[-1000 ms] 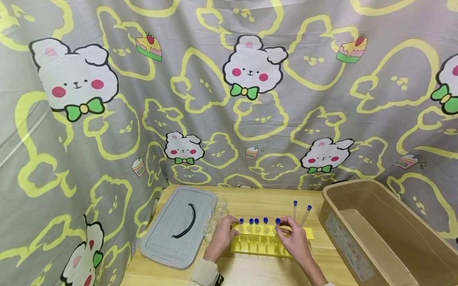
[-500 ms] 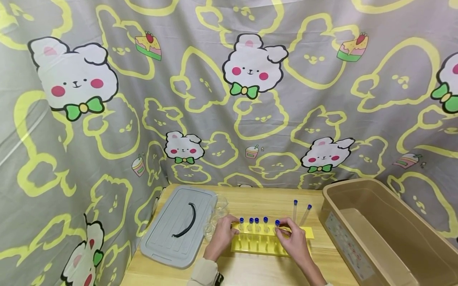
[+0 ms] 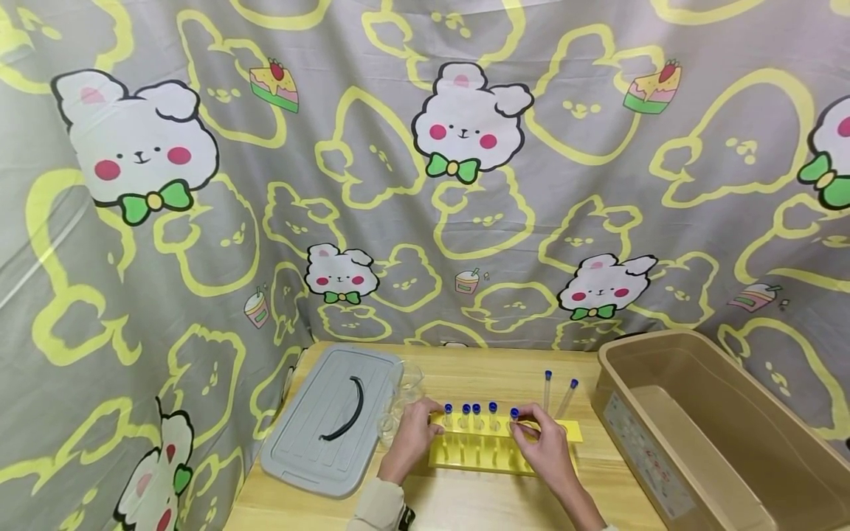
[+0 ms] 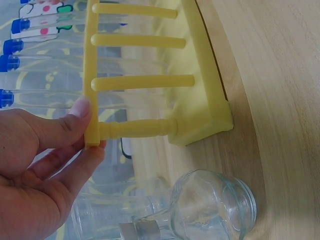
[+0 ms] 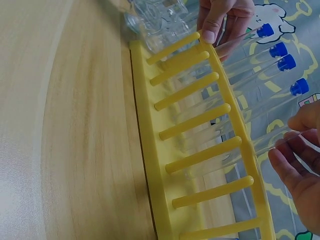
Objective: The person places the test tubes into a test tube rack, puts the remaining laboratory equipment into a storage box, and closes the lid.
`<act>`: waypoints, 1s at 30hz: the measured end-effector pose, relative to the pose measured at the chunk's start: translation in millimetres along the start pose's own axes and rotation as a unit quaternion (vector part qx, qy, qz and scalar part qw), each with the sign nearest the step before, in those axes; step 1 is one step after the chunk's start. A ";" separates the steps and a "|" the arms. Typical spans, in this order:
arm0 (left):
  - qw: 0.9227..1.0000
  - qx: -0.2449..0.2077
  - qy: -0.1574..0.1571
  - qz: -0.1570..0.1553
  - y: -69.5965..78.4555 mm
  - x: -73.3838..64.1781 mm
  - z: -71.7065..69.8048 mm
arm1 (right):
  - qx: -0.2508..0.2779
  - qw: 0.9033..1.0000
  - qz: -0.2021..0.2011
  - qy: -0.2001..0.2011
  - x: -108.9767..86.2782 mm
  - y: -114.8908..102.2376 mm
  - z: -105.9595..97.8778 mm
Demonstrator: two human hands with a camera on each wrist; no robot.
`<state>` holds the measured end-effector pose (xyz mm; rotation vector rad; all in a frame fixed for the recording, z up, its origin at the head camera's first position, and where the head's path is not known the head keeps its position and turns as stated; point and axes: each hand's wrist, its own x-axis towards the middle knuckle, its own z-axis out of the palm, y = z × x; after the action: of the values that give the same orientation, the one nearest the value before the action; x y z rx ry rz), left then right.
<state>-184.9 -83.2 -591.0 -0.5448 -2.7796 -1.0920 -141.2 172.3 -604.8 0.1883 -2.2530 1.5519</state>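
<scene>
Fingertips on the right hand (image 3: 543, 444) are pinching a clear test tube (image 3: 514, 413) with a blue cap, and it runs down through the top plate of the yellow rack (image 4: 207, 112), fifth cap along from the left. Left hand (image 3: 413, 436) has the rack's left end nipped between thumb and fingers. Four other tubes (image 3: 476, 410), also blue-capped, stand in the row between the hands. Whole setup's on a light wood table (image 3: 491, 509). Big brown bin (image 3: 664, 413) over on the right, grey lid (image 3: 305, 428) with a black handle (image 3: 361, 404) on the left. Between lid and rack there's a round glass flask (image 4: 210, 205) plus more clear glassware (image 3: 412, 379). Past the rack, two further capped tubes (image 3: 547, 376), honestly can't tell if they're standing or lying. Grey bunny-print curtain (image 3: 478, 214) behind everything.
</scene>
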 end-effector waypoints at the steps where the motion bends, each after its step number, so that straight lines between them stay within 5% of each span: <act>1: 1.000 -0.001 -0.001 -0.001 -0.1 -0.1 0.1 | -0.001 1.000 0.000 0.000 -0.1 0.0 -0.1; 21: 1.000 -0.009 -0.003 0.004 -0.2 0.2 -1.6 | -0.017 0.999 0.008 -0.033 -5.6 -13.2 -21.5; 30: 1.000 -0.005 -0.006 0.001 -2.0 -0.1 -1.0 | -0.037 0.999 -0.028 0.006 6.6 -15.6 -36.2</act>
<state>-185.6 -85.2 -591.5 -0.5582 -2.7840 -1.1072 -133.2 200.5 -577.6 0.2186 -2.2723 1.4347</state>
